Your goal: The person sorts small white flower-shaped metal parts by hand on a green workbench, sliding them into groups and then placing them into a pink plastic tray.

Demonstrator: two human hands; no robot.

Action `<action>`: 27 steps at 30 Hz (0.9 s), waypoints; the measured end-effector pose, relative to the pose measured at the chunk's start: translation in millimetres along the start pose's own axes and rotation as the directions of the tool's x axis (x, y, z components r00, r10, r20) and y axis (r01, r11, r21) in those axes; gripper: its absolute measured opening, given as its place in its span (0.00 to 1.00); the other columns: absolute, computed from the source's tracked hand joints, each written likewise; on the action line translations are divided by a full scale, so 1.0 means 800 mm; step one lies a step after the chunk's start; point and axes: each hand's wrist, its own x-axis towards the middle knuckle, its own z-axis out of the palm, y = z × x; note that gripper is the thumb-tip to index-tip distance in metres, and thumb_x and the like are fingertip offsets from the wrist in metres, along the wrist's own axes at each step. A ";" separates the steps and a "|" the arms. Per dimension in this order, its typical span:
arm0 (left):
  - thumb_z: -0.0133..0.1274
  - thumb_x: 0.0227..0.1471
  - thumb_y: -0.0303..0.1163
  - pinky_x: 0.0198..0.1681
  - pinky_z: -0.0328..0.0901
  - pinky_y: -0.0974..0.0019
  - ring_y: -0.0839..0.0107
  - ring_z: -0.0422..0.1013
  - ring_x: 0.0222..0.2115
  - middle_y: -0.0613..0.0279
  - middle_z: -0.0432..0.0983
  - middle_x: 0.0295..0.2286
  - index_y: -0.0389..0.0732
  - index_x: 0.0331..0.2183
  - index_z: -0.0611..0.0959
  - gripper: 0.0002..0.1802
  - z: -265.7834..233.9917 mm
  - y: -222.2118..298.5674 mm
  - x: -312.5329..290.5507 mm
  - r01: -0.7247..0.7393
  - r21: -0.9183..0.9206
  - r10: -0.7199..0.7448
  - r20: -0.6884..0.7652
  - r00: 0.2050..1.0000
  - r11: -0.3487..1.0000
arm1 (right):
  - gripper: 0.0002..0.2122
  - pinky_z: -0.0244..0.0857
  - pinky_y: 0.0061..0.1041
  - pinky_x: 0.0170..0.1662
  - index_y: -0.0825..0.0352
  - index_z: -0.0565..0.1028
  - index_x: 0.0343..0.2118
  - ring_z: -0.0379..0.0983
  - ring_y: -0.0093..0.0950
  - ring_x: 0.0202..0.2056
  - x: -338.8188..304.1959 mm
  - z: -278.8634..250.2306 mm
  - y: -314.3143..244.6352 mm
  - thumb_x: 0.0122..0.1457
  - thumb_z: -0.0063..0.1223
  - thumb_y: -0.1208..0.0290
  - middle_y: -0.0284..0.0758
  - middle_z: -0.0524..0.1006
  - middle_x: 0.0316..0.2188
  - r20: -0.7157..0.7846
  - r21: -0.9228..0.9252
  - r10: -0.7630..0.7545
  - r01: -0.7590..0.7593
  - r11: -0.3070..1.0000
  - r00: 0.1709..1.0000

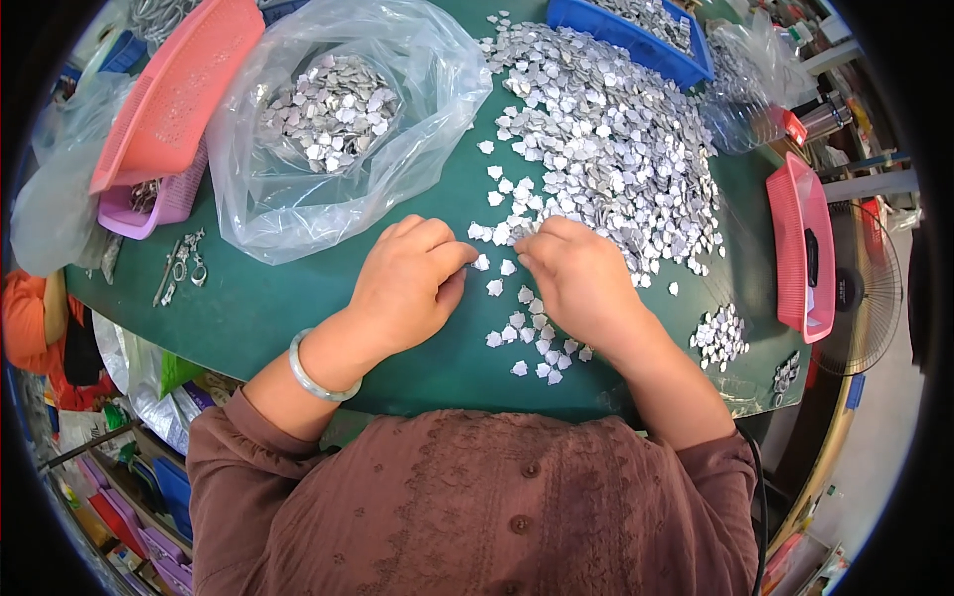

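Note:
My left hand (409,283), with a pale bangle (303,372) on its wrist, is curled over the green table. Its fingertips are right beside a small silver metal piece (481,262), and I cannot tell whether they hold anything. Opposite it, my right hand (584,285) is closed with thumb and fingertips together at the near left edge of a large heap of flat silver pieces (616,149). What it pinches is hidden. Between and below the hands lie several loose pieces (542,338) of the same kind.
A clear plastic bag (348,214) holding silver pieces (333,114) lies open at far left, beside a pink basket (174,99). A blue tray (631,45) stands behind the heap. At right are a smaller pile (718,338), a pink basket (790,238) and a fan (865,288).

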 end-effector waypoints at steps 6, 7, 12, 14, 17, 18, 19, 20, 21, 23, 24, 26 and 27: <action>0.57 0.39 0.18 0.36 0.64 0.60 0.60 0.68 0.30 0.62 0.71 0.27 0.41 0.31 0.83 0.13 0.000 0.001 -0.002 0.008 0.001 -0.008 -0.010 1.000 1.000 | 0.04 0.69 0.34 0.32 0.66 0.79 0.31 0.73 0.38 0.30 0.002 -0.004 0.002 0.52 0.56 0.76 0.36 0.72 0.25 0.010 0.023 0.009 -0.009 1.000 1.000; 0.57 0.39 0.18 0.36 0.64 0.60 0.60 0.68 0.30 0.62 0.71 0.27 0.41 0.32 0.83 0.13 -0.001 0.001 -0.002 0.011 0.004 -0.011 -0.009 1.000 1.000 | 0.05 0.68 0.33 0.32 0.66 0.79 0.33 0.73 0.38 0.30 0.003 -0.003 0.000 0.52 0.57 0.77 0.36 0.74 0.27 0.051 0.019 -0.018 0.017 1.000 0.999; 0.56 0.39 0.17 0.35 0.64 0.60 0.60 0.68 0.30 0.62 0.71 0.26 0.41 0.32 0.83 0.13 0.001 0.000 -0.001 0.006 -0.009 -0.006 -0.027 1.000 1.000 | 0.04 0.68 0.34 0.34 0.66 0.77 0.30 0.72 0.38 0.33 0.002 0.006 0.001 0.49 0.56 0.78 0.37 0.71 0.27 0.077 -0.038 -0.059 0.063 0.997 0.995; 0.55 0.39 0.17 0.35 0.64 0.60 0.60 0.67 0.29 0.62 0.71 0.26 0.40 0.32 0.83 0.14 0.002 0.000 0.000 0.002 -0.005 -0.002 -0.007 1.000 1.000 | 0.03 0.68 0.35 0.35 0.67 0.75 0.27 0.71 0.38 0.34 0.000 0.000 -0.001 0.48 0.54 0.79 0.38 0.70 0.27 0.064 -0.033 -0.063 0.065 0.997 0.996; 0.55 0.38 0.17 0.35 0.63 0.61 0.61 0.66 0.28 0.62 0.70 0.26 0.41 0.34 0.84 0.16 0.001 0.000 -0.003 -0.014 0.000 0.014 0.027 1.000 1.000 | 0.03 0.67 0.38 0.38 0.68 0.71 0.26 0.70 0.42 0.35 -0.011 -0.029 0.008 0.49 0.54 0.79 0.40 0.70 0.28 0.119 0.036 -0.043 0.039 0.999 0.992; 0.55 0.38 0.17 0.35 0.63 0.61 0.61 0.66 0.28 0.62 0.70 0.26 0.41 0.34 0.84 0.16 0.000 0.002 -0.004 -0.020 -0.001 0.020 0.031 0.999 1.000 | 0.03 0.66 0.39 0.38 0.69 0.71 0.26 0.70 0.43 0.35 -0.021 -0.051 0.013 0.50 0.54 0.79 0.41 0.70 0.28 0.125 0.064 0.032 -0.040 0.997 0.992; 0.55 0.37 0.17 0.35 0.63 0.61 0.61 0.66 0.28 0.63 0.70 0.25 0.41 0.34 0.84 0.17 -0.002 0.004 -0.004 -0.039 0.011 0.039 0.043 0.998 0.999 | 0.04 0.65 0.37 0.37 0.68 0.70 0.26 0.69 0.43 0.33 -0.040 -0.065 0.031 0.49 0.54 0.80 0.41 0.70 0.28 0.057 0.089 0.105 -0.110 0.990 0.993; 0.55 0.37 0.17 0.35 0.62 0.61 0.61 0.66 0.28 0.63 0.69 0.25 0.41 0.35 0.85 0.18 -0.004 0.004 -0.007 -0.046 0.030 0.044 0.053 0.998 0.999 | 0.05 0.63 0.35 0.34 0.69 0.69 0.26 0.68 0.42 0.31 -0.052 -0.090 0.037 0.49 0.54 0.81 0.41 0.69 0.26 0.057 0.105 0.189 -0.194 0.975 0.980; 0.55 0.37 0.17 0.35 0.62 0.61 0.61 0.66 0.28 0.63 0.69 0.25 0.41 0.35 0.85 0.18 -0.004 0.004 -0.007 -0.049 0.029 0.048 0.057 0.997 0.998 | 0.05 0.62 0.33 0.31 0.69 0.69 0.26 0.67 0.40 0.28 -0.076 -0.110 0.055 0.49 0.54 0.82 0.41 0.69 0.24 0.042 0.071 0.246 -0.248 0.966 0.968; 0.56 0.39 0.18 0.34 0.63 0.61 0.61 0.66 0.28 0.62 0.70 0.26 0.41 0.35 0.84 0.16 -0.004 0.005 -0.006 -0.092 -0.025 0.094 0.068 0.993 0.995 | 0.06 0.60 0.28 0.29 0.70 0.68 0.27 0.64 0.32 0.24 -0.130 -0.149 0.088 0.48 0.53 0.84 0.39 0.66 0.22 0.073 0.039 0.404 -0.408 0.912 0.912; 0.56 0.39 0.18 0.34 0.63 0.61 0.61 0.66 0.28 0.62 0.70 0.26 0.41 0.35 0.84 0.16 -0.002 0.005 -0.002 -0.098 -0.029 0.099 0.068 0.993 0.995 | 0.06 0.59 0.28 0.28 0.71 0.68 0.26 0.64 0.31 0.23 -0.155 -0.161 0.098 0.47 0.53 0.83 0.38 0.66 0.21 0.045 0.001 0.484 -0.485 0.875 0.874; 0.59 0.42 0.22 0.34 0.64 0.61 0.60 0.68 0.28 0.60 0.71 0.27 0.40 0.36 0.84 0.14 0.001 0.004 0.009 -0.002 0.019 0.003 -0.077 0.997 1.000 | 0.05 0.61 0.30 0.29 0.72 0.69 0.25 0.66 0.33 0.23 -0.197 -0.171 0.117 0.48 0.54 0.82 0.40 0.69 0.22 0.060 -0.112 0.634 -0.626 0.772 0.771; 0.59 0.42 0.22 0.34 0.64 0.61 0.60 0.68 0.28 0.60 0.71 0.27 0.40 0.36 0.84 0.14 0.002 0.004 0.012 0.003 0.025 -0.001 -0.076 0.997 1.000 | 0.04 0.62 0.30 0.29 0.72 0.70 0.25 0.68 0.34 0.24 -0.202 -0.170 0.120 0.48 0.54 0.82 0.41 0.70 0.23 0.089 -0.146 0.679 -0.665 0.733 0.729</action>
